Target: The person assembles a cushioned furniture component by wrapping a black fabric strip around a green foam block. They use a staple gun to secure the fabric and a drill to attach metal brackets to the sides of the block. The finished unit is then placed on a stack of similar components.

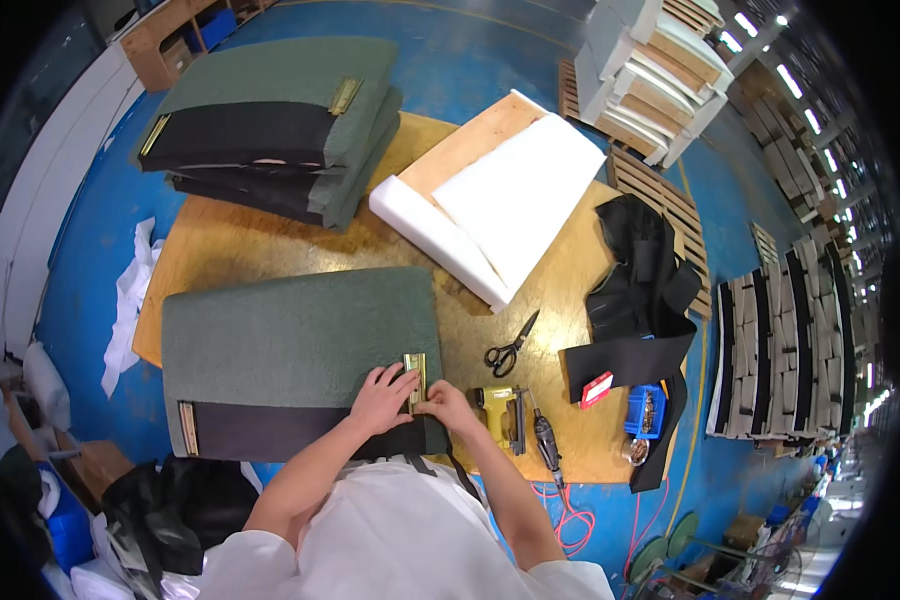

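A green upholstered panel with a black cloth strip along its near side lies in front of me. On its right part sits a brass-coloured metal bracket. My left hand holds the bracket from the left, fingers pressed on its edge. At its lower right side is my right hand, its fingers pinched together; what they hold is too small to make out. A similar bracket lies at the panel's left end. To the right are a yellow staple gun, black scissors and a dark power screwdriver.
Stacked green panels stand at the table's far left. A wooden frame with white foam lies beyond my hands. Black straps, a red-and-white box and a blue bin of small fasteners lie right. Red hose trails below the table.
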Demonstrator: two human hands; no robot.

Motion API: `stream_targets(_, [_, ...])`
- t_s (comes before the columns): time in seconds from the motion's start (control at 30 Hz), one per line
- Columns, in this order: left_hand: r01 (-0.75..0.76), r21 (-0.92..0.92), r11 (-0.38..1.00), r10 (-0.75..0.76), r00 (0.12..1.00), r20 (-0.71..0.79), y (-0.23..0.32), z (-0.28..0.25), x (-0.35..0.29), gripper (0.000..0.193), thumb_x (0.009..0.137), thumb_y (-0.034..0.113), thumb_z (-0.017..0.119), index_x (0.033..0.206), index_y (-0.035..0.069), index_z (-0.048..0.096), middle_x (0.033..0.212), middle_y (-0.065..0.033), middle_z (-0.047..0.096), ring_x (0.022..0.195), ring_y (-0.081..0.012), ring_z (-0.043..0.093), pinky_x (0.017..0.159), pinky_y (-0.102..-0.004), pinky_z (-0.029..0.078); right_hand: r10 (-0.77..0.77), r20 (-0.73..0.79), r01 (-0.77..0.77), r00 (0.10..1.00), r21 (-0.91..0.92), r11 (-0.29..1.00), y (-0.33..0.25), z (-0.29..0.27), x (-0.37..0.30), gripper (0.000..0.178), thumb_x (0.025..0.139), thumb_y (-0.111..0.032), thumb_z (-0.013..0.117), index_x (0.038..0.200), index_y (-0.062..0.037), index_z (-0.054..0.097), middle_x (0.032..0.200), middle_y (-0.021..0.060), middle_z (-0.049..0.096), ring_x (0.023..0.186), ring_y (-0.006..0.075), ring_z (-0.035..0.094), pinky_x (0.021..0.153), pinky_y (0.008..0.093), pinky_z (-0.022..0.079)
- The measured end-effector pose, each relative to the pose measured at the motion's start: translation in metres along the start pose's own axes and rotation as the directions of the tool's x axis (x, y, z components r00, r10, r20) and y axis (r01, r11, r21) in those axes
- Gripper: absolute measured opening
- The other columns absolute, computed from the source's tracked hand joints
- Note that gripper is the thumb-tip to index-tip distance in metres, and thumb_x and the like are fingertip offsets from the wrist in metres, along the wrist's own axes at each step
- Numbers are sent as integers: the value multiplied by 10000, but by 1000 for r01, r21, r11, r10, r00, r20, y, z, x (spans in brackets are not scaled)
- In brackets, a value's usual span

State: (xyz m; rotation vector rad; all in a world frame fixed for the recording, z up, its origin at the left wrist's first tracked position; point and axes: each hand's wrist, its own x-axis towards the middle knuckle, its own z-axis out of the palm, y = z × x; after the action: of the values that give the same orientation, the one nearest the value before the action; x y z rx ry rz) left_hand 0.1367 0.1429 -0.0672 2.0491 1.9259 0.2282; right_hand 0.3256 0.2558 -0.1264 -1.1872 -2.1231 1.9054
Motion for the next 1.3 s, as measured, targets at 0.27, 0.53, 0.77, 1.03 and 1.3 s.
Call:
stream_targets(0.27, [247,-241,939,-295,936,-193,-10,10,-101,505,882,283,748,1331,108,599,1519,-132,471,1370,-351,471,1123,-489,406,154,146,-206,977,471,858,10,4,-86,265,1013,-70,573,1278,-76,563,1011,66,689,816,120,623,699,268,534])
stream_targets(0.53, [794,-262,548,-759,341,-554,-129,-4,-323,241,850,178,741,1068,82,705,1242,-62,643,1158,-310,585,991,-455,491,103,363,-197,926,231,953,-91,95,-41,110,1002,-129,641,989,-20,635,707,37,664,511,52,500,435,212,342])
stream_targets(0.77, [895,-302,328,-935,263,-237,-201,9,-426,659,848,308,770,1401,82,490,1249,-141,576,1237,-333,544,1002,-468,490,44,489,-60,871,17,998,-189,264,19,121,1006,-135,648,1034,-23,614,707,34,665,540,68,544,462,227,403])
stream_targets(1.03, [822,-408,398,-903,271,-335,-188,33,-488,614,813,257,740,1343,12,550,1140,-149,602,1047,-350,623,892,-470,544,163,661,-244,732,32,969,-207,387,54,123,1023,-140,631,986,-24,611,843,91,717,602,85,586,502,236,446])
stream_targets(1.3, [766,-422,485,-863,344,-369,-209,19,-444,563,828,299,735,1294,26,579,1054,-120,587,1014,-304,623,842,-446,541,164,552,-212,818,23,977,-224,463,101,123,1006,-133,648,1061,-29,685,854,89,734,547,75,552,451,222,411])
